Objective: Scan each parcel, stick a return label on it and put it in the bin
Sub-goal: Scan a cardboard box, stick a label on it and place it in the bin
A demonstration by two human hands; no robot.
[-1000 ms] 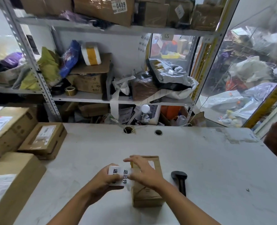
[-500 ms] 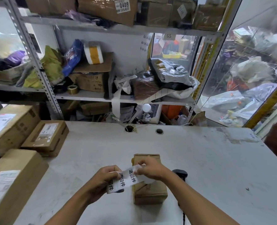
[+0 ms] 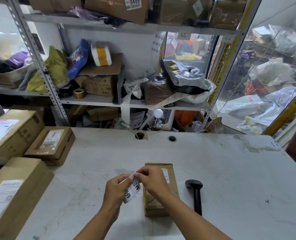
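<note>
Peeling continues: the left hand (image 3: 115, 191) grips the label strip (image 3: 132, 189), now curled more upright, while the right hand (image 3: 150, 179) pinches its top corner above the parcel (image 3: 168, 187) on the table (image 3: 230, 170); sticking comes next, beside the scanner (image 3: 194, 193).

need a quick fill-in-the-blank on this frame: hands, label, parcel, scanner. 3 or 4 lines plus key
1. Both hands, left hand and right hand, pinch a white ____ printed with black characters.
2. The black handheld scanner lies on the table to the ____ of the small cardboard parcel.
3. Neither hand holds the ____.
4. Three larger cardboard boxes sit at the table's ____ edge.

Missing words: label; right; scanner; left
</note>
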